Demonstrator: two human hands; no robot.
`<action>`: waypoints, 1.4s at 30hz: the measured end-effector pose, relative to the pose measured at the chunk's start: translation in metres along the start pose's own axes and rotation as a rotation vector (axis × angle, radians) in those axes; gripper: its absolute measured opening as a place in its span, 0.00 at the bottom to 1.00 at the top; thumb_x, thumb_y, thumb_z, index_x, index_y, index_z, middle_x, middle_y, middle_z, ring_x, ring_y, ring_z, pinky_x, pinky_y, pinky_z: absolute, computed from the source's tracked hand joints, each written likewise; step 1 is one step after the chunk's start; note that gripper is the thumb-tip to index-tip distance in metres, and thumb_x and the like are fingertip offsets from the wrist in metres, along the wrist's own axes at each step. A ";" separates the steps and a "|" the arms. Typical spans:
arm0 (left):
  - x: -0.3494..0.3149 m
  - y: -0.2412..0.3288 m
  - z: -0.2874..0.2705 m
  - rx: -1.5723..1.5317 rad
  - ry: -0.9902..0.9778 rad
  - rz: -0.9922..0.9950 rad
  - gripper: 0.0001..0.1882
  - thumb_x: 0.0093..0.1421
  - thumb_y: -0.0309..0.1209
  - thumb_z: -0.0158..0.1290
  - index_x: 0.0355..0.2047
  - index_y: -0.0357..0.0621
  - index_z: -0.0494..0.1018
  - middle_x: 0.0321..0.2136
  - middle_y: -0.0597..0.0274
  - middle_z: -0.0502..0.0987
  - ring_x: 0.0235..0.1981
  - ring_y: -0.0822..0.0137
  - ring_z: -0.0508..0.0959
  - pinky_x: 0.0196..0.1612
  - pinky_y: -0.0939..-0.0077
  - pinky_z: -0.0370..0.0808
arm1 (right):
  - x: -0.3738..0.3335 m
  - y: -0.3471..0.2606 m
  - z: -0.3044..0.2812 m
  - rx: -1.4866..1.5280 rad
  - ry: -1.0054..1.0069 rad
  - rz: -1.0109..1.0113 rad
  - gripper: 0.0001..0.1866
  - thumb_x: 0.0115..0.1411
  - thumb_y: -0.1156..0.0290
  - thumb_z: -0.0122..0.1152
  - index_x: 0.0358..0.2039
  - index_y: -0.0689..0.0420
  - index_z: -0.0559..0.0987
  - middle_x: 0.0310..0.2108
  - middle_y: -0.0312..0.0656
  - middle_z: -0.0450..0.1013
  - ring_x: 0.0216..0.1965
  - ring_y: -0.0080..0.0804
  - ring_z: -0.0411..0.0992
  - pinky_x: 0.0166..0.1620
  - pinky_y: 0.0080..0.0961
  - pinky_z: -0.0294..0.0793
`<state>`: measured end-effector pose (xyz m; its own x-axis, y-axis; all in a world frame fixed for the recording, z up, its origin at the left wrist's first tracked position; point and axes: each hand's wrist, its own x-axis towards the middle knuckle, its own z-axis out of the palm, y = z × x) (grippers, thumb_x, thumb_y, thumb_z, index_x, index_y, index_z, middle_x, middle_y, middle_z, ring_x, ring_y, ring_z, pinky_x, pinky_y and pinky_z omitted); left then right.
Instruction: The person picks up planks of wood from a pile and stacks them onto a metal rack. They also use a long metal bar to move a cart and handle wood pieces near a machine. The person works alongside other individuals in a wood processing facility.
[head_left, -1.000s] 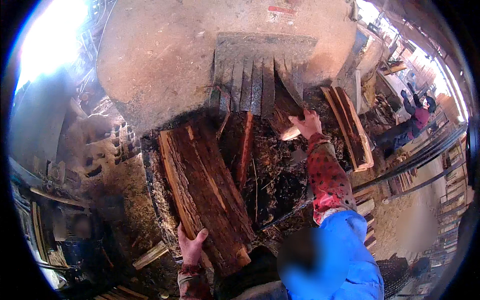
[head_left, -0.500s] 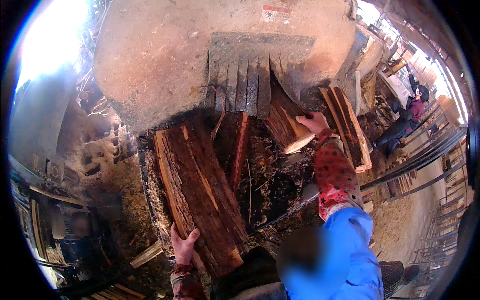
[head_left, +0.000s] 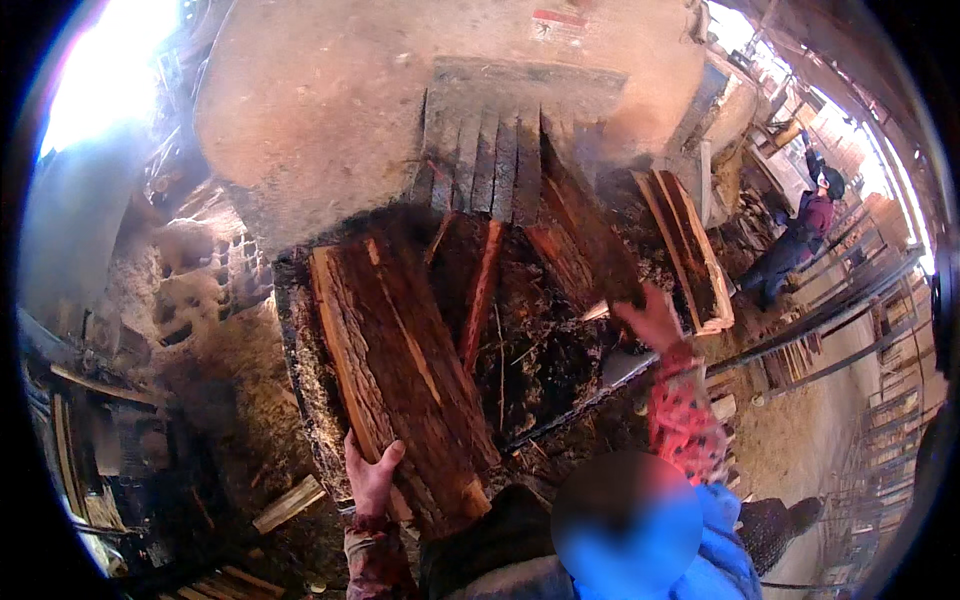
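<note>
A wide bark-covered slab point(head_left: 405, 370) lies lengthwise on the dark bed in front of me. My left hand point(head_left: 372, 478) grips its near left edge, thumb over the top and fingers along the side. On the right, a dark bark-faced piece of wood point(head_left: 595, 235) slants out from under the hanging flaps point(head_left: 490, 165). My right hand point(head_left: 652, 318) is closed on its near end, though the fingertips are partly blurred. Beside that piece, a shorter reddish chunk point(head_left: 560, 262) shows a pale cut end. A narrow reddish strip of wood point(head_left: 482, 295) lies between the slab and the chunk.
A large tan, dusty machine housing point(head_left: 330, 120) rises at the far side. Another split slab point(head_left: 690, 250) lies right of my right hand. Sawdust and wood scraps cover the floor at left, including a loose offcut point(head_left: 288, 503). A person point(head_left: 805, 225) stands far right, near railings.
My right hand has moved nearer and rightward, from the pale-ended chunk to the dark piece, which now reaches farther out from the flaps. My left hand stays at the slab's edge.
</note>
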<state>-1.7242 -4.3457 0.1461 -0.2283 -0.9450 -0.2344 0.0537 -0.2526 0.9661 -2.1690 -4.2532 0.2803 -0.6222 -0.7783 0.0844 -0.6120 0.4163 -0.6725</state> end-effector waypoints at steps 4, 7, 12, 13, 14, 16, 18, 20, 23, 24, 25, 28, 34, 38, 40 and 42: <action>0.000 -0.001 -0.004 0.067 0.046 -0.009 0.41 0.45 0.31 0.64 0.55 0.34 0.55 0.45 0.57 0.69 0.43 0.67 0.72 0.47 0.74 0.69 | -0.096 -0.017 0.033 -0.039 0.018 0.134 0.20 0.48 0.66 0.63 0.38 0.65 0.74 0.31 0.46 0.75 0.33 0.33 0.73 0.39 0.29 0.71; -0.002 0.006 0.000 0.047 0.039 -0.026 0.39 0.46 0.30 0.64 0.55 0.34 0.56 0.45 0.57 0.69 0.43 0.67 0.71 0.47 0.74 0.69 | -0.165 -0.042 0.061 0.277 -0.035 0.208 0.18 0.49 0.68 0.62 0.39 0.64 0.74 0.33 0.40 0.75 0.34 0.25 0.71 0.40 0.24 0.70; -0.002 0.000 0.000 -0.037 -0.016 0.043 0.39 0.47 0.31 0.64 0.55 0.34 0.56 0.46 0.57 0.68 0.44 0.67 0.70 0.48 0.74 0.68 | -0.235 -0.071 0.101 0.618 -0.153 0.309 0.19 0.52 0.68 0.62 0.43 0.62 0.72 0.36 0.34 0.73 0.36 0.17 0.67 0.41 0.19 0.69; 0.000 -0.005 -0.001 -0.030 -0.023 0.044 0.39 0.47 0.32 0.64 0.55 0.34 0.56 0.46 0.57 0.68 0.45 0.67 0.70 0.48 0.74 0.68 | -0.236 -0.086 0.104 0.654 -0.185 0.313 0.19 0.53 0.68 0.62 0.44 0.62 0.72 0.36 0.34 0.72 0.36 0.17 0.67 0.41 0.19 0.69; 0.002 -0.006 -0.002 -0.020 -0.027 0.047 0.39 0.47 0.32 0.64 0.55 0.34 0.56 0.46 0.57 0.68 0.45 0.67 0.70 0.49 0.74 0.67 | -0.233 -0.098 0.109 0.695 -0.218 0.315 0.20 0.54 0.67 0.62 0.44 0.62 0.72 0.37 0.35 0.72 0.36 0.17 0.67 0.41 0.19 0.69; 0.000 0.001 -0.004 -0.011 -0.038 0.052 0.40 0.47 0.34 0.64 0.55 0.34 0.55 0.46 0.57 0.68 0.45 0.66 0.70 0.49 0.74 0.67 | -0.225 -0.102 0.131 0.478 -0.192 0.090 0.23 0.55 0.66 0.62 0.48 0.63 0.69 0.39 0.36 0.72 0.37 0.16 0.67 0.42 0.19 0.69; -0.002 0.005 -0.001 -0.041 -0.038 0.056 0.41 0.47 0.36 0.64 0.56 0.33 0.54 0.47 0.56 0.67 0.45 0.66 0.69 0.49 0.74 0.67 | -0.219 -0.118 0.153 0.613 -0.191 0.181 0.27 0.55 0.65 0.61 0.52 0.64 0.67 0.41 0.43 0.73 0.41 0.24 0.71 0.44 0.22 0.69; -0.005 0.005 0.004 -0.115 -0.038 0.052 0.43 0.47 0.37 0.65 0.57 0.33 0.53 0.48 0.56 0.66 0.46 0.65 0.69 0.50 0.73 0.67 | -0.210 -0.122 0.181 0.311 -0.133 -0.099 0.28 0.55 0.63 0.59 0.53 0.64 0.66 0.43 0.53 0.72 0.45 0.37 0.72 0.46 0.27 0.70; -0.002 -0.004 -0.004 -0.056 -0.019 0.069 0.44 0.47 0.38 0.65 0.57 0.32 0.52 0.49 0.54 0.65 0.47 0.64 0.68 0.50 0.72 0.66 | -0.208 -0.135 0.191 0.104 -0.244 -0.140 0.30 0.54 0.56 0.59 0.50 0.67 0.68 0.41 0.57 0.72 0.41 0.49 0.72 0.42 0.34 0.72; 0.001 -0.009 -0.008 -0.027 -0.012 0.068 0.44 0.47 0.37 0.65 0.57 0.32 0.52 0.49 0.54 0.65 0.47 0.64 0.68 0.50 0.72 0.66 | -0.204 -0.143 0.185 0.038 -0.322 -0.090 0.31 0.54 0.55 0.59 0.50 0.67 0.69 0.40 0.56 0.72 0.40 0.49 0.72 0.40 0.34 0.73; 0.002 -0.012 -0.007 -0.002 -0.015 0.060 0.44 0.47 0.37 0.65 0.57 0.32 0.52 0.49 0.54 0.65 0.47 0.64 0.68 0.50 0.72 0.66 | -0.205 -0.140 0.186 0.024 -0.296 -0.171 0.31 0.54 0.54 0.59 0.49 0.67 0.69 0.39 0.55 0.72 0.38 0.49 0.72 0.39 0.34 0.73; -0.002 -0.002 0.001 0.047 -0.025 0.046 0.43 0.48 0.36 0.65 0.57 0.32 0.52 0.49 0.53 0.65 0.47 0.64 0.68 0.50 0.72 0.66 | -0.205 -0.132 0.189 -0.024 -0.275 -0.324 0.30 0.53 0.52 0.59 0.47 0.66 0.71 0.35 0.52 0.73 0.35 0.48 0.73 0.37 0.33 0.73; -0.003 0.013 0.000 0.079 -0.066 0.044 0.41 0.48 0.34 0.64 0.56 0.32 0.54 0.47 0.55 0.67 0.46 0.66 0.69 0.50 0.73 0.66 | -0.188 -0.135 0.179 -0.002 -0.280 -0.332 0.26 0.52 0.54 0.61 0.42 0.64 0.75 0.35 0.45 0.69 0.36 0.42 0.71 0.38 0.31 0.73; -0.002 0.016 -0.001 0.089 -0.068 0.037 0.41 0.47 0.35 0.65 0.56 0.33 0.55 0.47 0.56 0.68 0.46 0.66 0.69 0.50 0.74 0.66 | -0.171 -0.126 0.195 0.089 -0.111 -0.335 0.25 0.50 0.58 0.64 0.42 0.65 0.74 0.38 0.48 0.69 0.40 0.44 0.70 0.42 0.31 0.71; -0.001 0.015 -0.003 0.083 -0.048 0.035 0.43 0.46 0.36 0.65 0.56 0.32 0.54 0.47 0.56 0.68 0.46 0.65 0.70 0.50 0.73 0.66 | -0.152 -0.119 0.202 0.074 0.037 -0.296 0.27 0.51 0.59 0.64 0.45 0.65 0.72 0.42 0.52 0.68 0.44 0.48 0.68 0.46 0.34 0.69; -0.002 0.013 -0.003 0.097 -0.029 0.038 0.44 0.45 0.37 0.66 0.56 0.32 0.54 0.47 0.55 0.68 0.46 0.65 0.70 0.50 0.73 0.66 | -0.124 -0.109 0.211 0.013 0.096 -0.254 0.28 0.51 0.60 0.63 0.49 0.64 0.69 0.45 0.55 0.67 0.47 0.50 0.66 0.50 0.36 0.66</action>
<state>-1.7201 -4.3480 0.1583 -0.2560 -0.9467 -0.1952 -0.0309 -0.1938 0.9806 -1.9221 -4.3017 0.1879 -0.4933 -0.8086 0.3206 -0.7483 0.2066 -0.6304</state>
